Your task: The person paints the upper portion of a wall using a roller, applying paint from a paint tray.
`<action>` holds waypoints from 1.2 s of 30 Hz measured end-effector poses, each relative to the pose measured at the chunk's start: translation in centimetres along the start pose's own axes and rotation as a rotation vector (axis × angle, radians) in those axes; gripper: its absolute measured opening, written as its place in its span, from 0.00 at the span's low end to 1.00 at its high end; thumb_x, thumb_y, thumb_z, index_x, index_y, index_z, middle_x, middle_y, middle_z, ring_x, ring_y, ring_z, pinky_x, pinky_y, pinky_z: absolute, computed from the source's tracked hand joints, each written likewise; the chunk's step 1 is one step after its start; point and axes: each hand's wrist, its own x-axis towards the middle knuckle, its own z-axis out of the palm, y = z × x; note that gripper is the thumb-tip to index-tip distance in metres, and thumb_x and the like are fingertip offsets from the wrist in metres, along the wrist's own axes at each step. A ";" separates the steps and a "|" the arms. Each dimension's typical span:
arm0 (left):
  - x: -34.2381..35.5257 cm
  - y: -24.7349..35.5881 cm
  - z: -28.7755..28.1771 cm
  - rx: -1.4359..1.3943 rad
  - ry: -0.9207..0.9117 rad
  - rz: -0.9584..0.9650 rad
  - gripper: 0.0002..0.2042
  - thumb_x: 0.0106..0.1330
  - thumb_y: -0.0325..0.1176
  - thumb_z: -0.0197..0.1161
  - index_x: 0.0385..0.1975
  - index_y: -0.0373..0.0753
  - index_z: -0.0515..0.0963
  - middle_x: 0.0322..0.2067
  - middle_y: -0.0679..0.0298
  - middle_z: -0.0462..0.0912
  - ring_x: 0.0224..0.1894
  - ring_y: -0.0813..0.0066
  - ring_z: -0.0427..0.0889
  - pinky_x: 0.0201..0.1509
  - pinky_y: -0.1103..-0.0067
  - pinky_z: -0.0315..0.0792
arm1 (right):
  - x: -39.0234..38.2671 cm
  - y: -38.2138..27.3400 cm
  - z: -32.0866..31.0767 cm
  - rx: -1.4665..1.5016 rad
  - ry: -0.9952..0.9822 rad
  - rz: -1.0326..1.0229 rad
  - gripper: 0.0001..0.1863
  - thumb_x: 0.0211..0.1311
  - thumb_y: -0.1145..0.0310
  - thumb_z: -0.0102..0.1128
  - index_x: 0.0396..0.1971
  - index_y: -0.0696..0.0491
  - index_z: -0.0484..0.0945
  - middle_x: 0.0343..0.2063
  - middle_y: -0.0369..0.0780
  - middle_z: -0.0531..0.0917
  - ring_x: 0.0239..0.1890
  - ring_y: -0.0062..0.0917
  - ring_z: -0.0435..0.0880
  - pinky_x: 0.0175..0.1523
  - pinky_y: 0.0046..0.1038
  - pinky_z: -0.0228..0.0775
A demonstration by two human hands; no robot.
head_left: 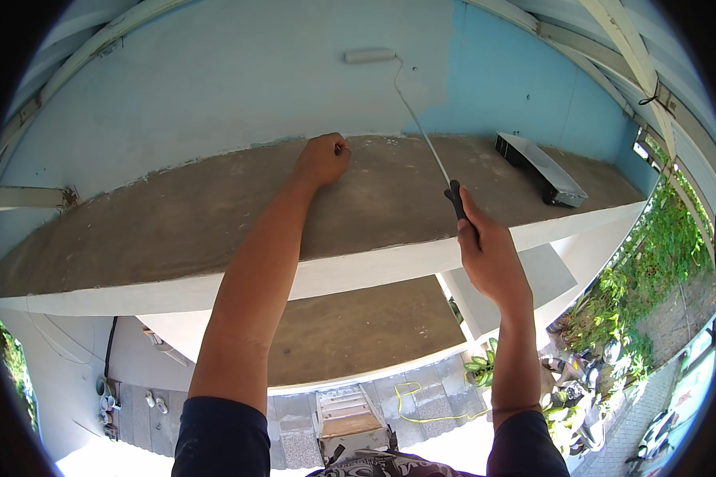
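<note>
My right hand (486, 250) grips the black handle (456, 199) of a long-rod paint roller, whose white roller head (369, 56) rests against the wall (254, 87). The wall is pale at left and centre and light blue at the right. My left hand (324, 160) is curled closed on the dusty brown ledge (191, 215) near the wall's foot; whether anything is inside it is hidden. A black paint tray (550, 176) with a pale inside sits on the ledge at the right, beyond my right hand.
Beams (628, 36) arch overhead; another (28, 199) juts at left. Below are a lower brown shelf (358, 334), a ladder-like step (345, 417), a yellow hose or cord (407, 409) and shoes (157, 401) on paving. Plants (652, 262) and parked scooters (589, 381) stand at lower right.
</note>
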 end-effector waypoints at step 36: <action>-0.1 -0.5 -0.6 -0.004 0.049 -0.118 0.10 0.62 0.35 0.61 0.36 0.36 0.84 0.34 0.52 0.87 0.38 0.55 0.86 0.46 0.67 0.78 | 4.7 -2.0 0.2 -0.087 -0.034 0.030 0.29 0.75 0.71 0.44 0.74 0.51 0.58 0.19 0.49 0.74 0.18 0.34 0.73 0.30 0.25 0.64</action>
